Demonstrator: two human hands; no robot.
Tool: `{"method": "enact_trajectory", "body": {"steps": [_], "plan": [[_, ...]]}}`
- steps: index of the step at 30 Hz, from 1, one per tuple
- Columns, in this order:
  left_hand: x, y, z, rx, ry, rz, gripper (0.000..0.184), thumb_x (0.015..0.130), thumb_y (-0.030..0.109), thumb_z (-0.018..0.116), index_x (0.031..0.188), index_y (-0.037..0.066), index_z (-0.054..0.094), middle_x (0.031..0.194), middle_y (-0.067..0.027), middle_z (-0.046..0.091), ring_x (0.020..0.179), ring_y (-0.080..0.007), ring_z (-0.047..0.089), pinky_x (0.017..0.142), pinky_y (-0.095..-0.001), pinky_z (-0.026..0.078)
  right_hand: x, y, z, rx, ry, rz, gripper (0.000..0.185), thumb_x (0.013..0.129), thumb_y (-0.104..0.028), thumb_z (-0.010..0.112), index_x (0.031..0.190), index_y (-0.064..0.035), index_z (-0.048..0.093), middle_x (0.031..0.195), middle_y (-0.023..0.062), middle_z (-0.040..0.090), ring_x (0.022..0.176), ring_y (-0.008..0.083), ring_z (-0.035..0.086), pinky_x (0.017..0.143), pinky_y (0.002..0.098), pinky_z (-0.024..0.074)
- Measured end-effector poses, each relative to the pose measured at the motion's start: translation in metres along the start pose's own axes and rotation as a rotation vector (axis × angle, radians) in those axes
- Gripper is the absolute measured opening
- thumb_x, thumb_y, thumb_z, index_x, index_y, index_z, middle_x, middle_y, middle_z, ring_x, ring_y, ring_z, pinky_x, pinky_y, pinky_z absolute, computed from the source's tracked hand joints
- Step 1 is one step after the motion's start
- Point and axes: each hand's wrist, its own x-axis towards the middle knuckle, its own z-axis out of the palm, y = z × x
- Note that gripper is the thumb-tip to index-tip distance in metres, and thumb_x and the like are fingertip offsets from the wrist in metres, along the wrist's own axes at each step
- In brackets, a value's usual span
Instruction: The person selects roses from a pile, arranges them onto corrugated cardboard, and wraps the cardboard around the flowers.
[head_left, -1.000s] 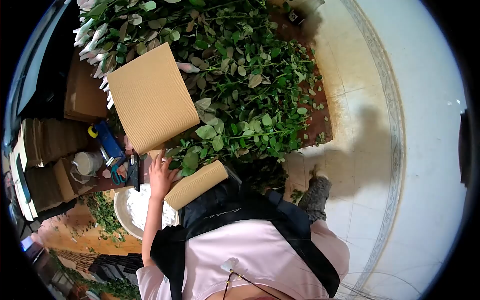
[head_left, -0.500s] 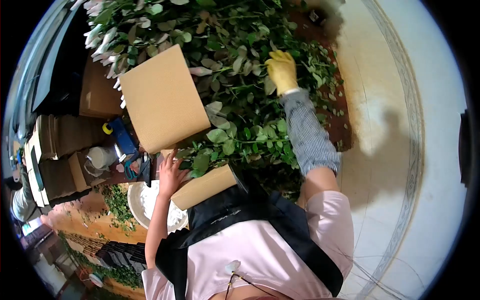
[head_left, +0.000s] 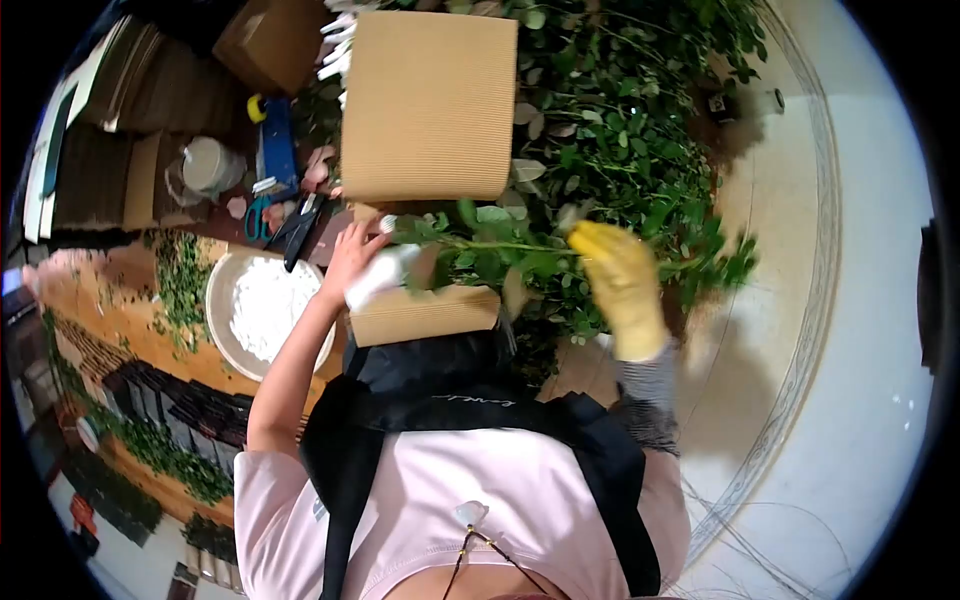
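Observation:
My right hand (head_left: 622, 285), in a yellow glove, is closed round a leafy green stem (head_left: 500, 246) that lies sideways across the front of the leaf pile. At the stem's left end is a blurred white-covered bud (head_left: 378, 278), just above a folded piece of corrugated cardboard (head_left: 425, 316). My left hand (head_left: 350, 258) is bare and rests beside that bud, its fingers apart at the near edge of the work surface. Close to its fingertips is a small white piece (head_left: 387, 225). A large corrugated cardboard sheet (head_left: 430, 105) lies beyond both hands.
Many leafy stems (head_left: 620, 130) cover the table on the right. A round tub of white pieces (head_left: 215, 300) stands at the left. Near it are black-handled scissors (head_left: 298, 230), teal scissors (head_left: 256, 216), a blue box (head_left: 277, 148), a white cup (head_left: 212, 165) and cardboard stacks (head_left: 150, 85).
My gloved right hand came into view, reached into the stems, and has moved nearer with one stem in it. The view has shifted, and the large cardboard sheet appears further right and straighter.

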Motion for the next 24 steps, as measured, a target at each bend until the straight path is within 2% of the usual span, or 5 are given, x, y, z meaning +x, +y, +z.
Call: {"method": "enact_trajectory", "body": {"steps": [4, 11, 15, 18, 24], "plan": [[-0.004, -0.002, -0.003, -0.008, 0.003, 0.039, 0.049, 0.078, 0.035, 0.079, 0.119, 0.012, 0.066, 0.115, -0.0146, 0.055, 0.11, -0.0348, 0.052, 0.095, -0.0456, 0.04, -0.02, -0.018, 0.099, -0.142, 0.019, 0.218, 0.024, 0.085, -0.006, 0.065, 0.108, -0.0094, 0.07, 0.114, 0.0079, 0.069, 0.106, 0.0295, 0.064, 0.088, 0.0399, 0.0551], [-0.009, -0.005, 0.001, -0.041, 0.056, 0.068, 0.047, 0.079, 0.037, 0.077, 0.12, 0.016, 0.066, 0.135, -0.0124, 0.05, 0.126, -0.0356, 0.046, 0.109, -0.0491, 0.035, -0.071, 0.017, 0.21, -0.275, -0.069, 0.343, 0.027, 0.083, -0.007, 0.06, 0.108, -0.0015, 0.065, 0.116, 0.0167, 0.066, 0.115, 0.035, 0.06, 0.093, 0.0424, 0.0518], [-0.03, -0.015, -0.021, -0.257, 0.168, -0.093, 0.041, 0.084, 0.028, 0.075, 0.121, 0.011, 0.066, 0.137, -0.0164, 0.052, 0.124, -0.0379, 0.05, 0.106, -0.0468, 0.04, -0.023, 0.002, 0.152, -0.338, -0.381, 0.36, 0.04, 0.077, -0.008, 0.073, 0.115, -0.0032, 0.065, 0.121, 0.0163, 0.066, 0.113, 0.0337, 0.062, 0.096, 0.043, 0.051], [-0.051, -0.019, -0.039, -0.397, 0.139, -0.489, 0.021, 0.096, 0.019, 0.06, 0.106, 0.001, 0.068, 0.101, -0.0173, 0.067, 0.1, -0.0353, 0.064, 0.086, -0.0415, 0.05, 0.034, -0.048, 0.084, -0.32, -0.671, 0.277, 0.054, 0.076, -0.012, 0.078, 0.127, -0.0048, 0.06, 0.129, 0.016, 0.063, 0.121, 0.0328, 0.058, 0.105, 0.0428, 0.0455], [-0.035, -0.004, -0.029, -0.363, -0.072, -0.602, 0.038, 0.101, 0.035, 0.052, 0.092, 0.003, 0.069, 0.081, -0.0233, 0.067, 0.081, -0.0438, 0.065, 0.072, -0.0507, 0.05, 0.114, -0.133, 0.156, 0.644, -0.434, -0.265, 0.037, 0.085, -0.014, 0.067, 0.122, -0.0113, 0.065, 0.115, 0.0117, 0.07, 0.107, 0.0303, 0.067, 0.096, 0.0421, 0.0514]]}}
